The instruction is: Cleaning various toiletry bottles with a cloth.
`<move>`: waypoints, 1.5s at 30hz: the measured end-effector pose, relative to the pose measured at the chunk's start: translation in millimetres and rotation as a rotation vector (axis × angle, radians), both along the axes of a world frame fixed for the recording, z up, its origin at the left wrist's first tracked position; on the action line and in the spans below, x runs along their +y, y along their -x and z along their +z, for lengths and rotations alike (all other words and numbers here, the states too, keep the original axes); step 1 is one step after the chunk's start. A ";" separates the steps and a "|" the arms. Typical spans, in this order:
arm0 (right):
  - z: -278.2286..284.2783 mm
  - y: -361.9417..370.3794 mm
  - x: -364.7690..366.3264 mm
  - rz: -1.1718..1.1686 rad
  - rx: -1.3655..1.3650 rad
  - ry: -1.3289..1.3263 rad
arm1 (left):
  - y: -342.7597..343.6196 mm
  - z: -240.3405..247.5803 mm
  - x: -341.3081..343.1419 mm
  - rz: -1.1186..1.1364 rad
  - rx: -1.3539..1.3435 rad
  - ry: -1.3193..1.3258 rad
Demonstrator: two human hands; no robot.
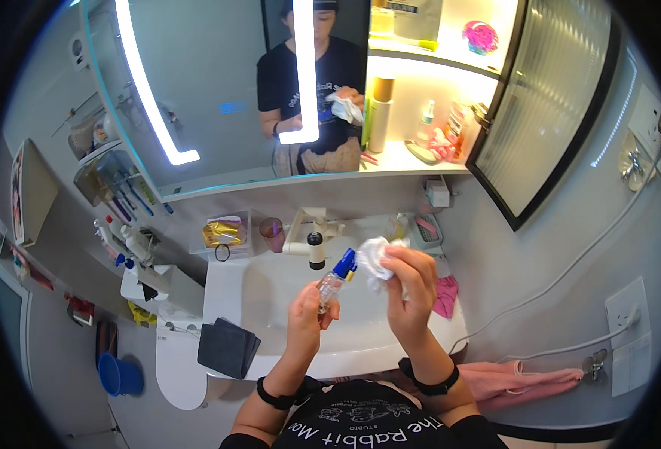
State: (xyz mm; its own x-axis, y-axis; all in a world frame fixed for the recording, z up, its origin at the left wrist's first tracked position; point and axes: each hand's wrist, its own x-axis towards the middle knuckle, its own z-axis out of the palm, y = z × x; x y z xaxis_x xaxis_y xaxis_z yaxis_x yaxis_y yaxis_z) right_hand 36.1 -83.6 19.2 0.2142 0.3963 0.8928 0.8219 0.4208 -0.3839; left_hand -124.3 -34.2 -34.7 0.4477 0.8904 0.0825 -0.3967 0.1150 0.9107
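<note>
Over the white sink (270, 310), my left hand (311, 310) is closed around a small clear bottle (330, 290) with a blue top (347, 262). The bottle is tilted, its top pointing up and to the right. Close by on the right, my right hand (411, 288) is closed on a crumpled white tissue (377, 258). The tissue is beside the blue top; whether they touch I cannot tell. Behind the bottle stands the faucet (300, 243) with a black-tipped spout (315, 251).
An open lit cabinet (420, 105) with bottles hangs beside the mirror (218, 90); its glass door (547, 112) juts out right. A purple cup (272, 233), a clear box (225, 232), a dark folded cloth (228, 348) and a pink cloth (445, 295) lie around the basin.
</note>
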 end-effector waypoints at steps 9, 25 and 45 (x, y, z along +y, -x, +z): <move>-56.6 33.0 -11.3 -0.047 -0.103 0.148 | -10.8 -8.9 -5.7 -0.040 -0.117 0.235; -46.0 17.6 10.7 0.635 1.123 0.584 | -14.1 -5.6 1.9 -0.134 -0.349 0.605; -26.0 -8.4 46.0 0.572 0.172 0.157 | -40.7 4.8 -18.5 0.365 0.444 -0.158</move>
